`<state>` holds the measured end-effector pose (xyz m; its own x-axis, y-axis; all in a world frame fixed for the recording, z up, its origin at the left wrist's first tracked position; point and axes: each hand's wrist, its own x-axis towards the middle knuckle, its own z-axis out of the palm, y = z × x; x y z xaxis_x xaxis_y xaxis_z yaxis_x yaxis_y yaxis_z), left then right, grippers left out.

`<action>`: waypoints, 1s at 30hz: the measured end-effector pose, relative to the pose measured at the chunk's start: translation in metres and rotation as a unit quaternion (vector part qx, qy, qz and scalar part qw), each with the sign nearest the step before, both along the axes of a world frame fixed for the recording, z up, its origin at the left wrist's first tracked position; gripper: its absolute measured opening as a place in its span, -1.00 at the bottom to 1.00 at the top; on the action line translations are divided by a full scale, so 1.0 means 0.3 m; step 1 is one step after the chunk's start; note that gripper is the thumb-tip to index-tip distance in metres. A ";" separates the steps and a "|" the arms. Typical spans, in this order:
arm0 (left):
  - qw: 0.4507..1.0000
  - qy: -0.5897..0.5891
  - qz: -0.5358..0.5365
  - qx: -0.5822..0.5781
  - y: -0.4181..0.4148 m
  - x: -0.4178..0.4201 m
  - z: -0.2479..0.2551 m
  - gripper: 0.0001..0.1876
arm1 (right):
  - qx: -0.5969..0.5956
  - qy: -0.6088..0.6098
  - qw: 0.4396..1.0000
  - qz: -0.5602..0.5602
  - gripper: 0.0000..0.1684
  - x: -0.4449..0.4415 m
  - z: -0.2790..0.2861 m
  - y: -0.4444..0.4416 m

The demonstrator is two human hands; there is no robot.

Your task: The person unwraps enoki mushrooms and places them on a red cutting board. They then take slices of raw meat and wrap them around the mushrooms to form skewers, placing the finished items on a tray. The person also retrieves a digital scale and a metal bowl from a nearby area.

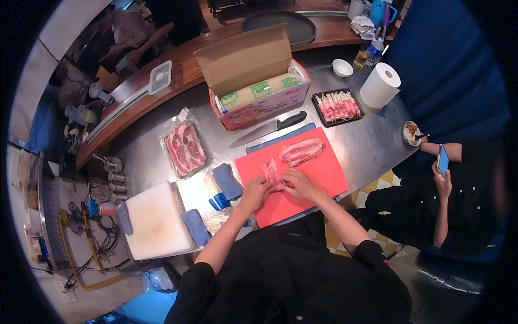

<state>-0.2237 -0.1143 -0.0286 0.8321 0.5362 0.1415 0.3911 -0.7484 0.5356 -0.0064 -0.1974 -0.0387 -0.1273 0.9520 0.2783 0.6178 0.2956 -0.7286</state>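
Note:
On a red cutting board (279,210), my left hand (257,192) and my right hand (298,185) both pinch the near end of a thin slice of raw meat (270,169). What lies between the fingertips is partly hidden. A stack of marbled meat slices (302,151) rests on the board beyond my right hand. Beyond the board, a black-handled knife (259,133) lies on the steel counter beside a folded blue cloth (263,145). A black tray (339,122) holds several meat-wrapped skewers of pale stems at the right.
Behind the knife stands an open carton (263,109) holding a film roll. A packed meat tray (187,150), blue cloths (227,181) and a white cutting board (156,222) are at the left. Right are a paper towel roll (378,87) and a co-worker (441,194) holding a phone.

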 end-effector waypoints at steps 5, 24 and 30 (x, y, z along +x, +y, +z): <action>0.999 -0.013 0.006 0.036 -0.014 -0.004 -0.007 -0.78 | -0.019 -0.003 0.999 0.030 -0.84 0.008 -0.016 0.002; 0.992 -0.067 0.106 -0.016 -0.047 0.058 -0.026 -0.80 | 0.094 -0.066 0.977 -0.180 -0.76 -0.069 0.048 -0.068; 0.993 -0.007 0.072 -0.090 0.023 0.055 -0.024 -0.76 | 0.114 -0.183 0.974 -0.076 -0.71 -0.080 0.010 -0.063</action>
<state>-0.2072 -0.1074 -0.0358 0.7429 0.6679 0.0435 0.4790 -0.5759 0.6625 -0.0304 -0.2162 -0.0355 -0.1200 0.8863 0.4473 0.8725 0.3092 -0.3784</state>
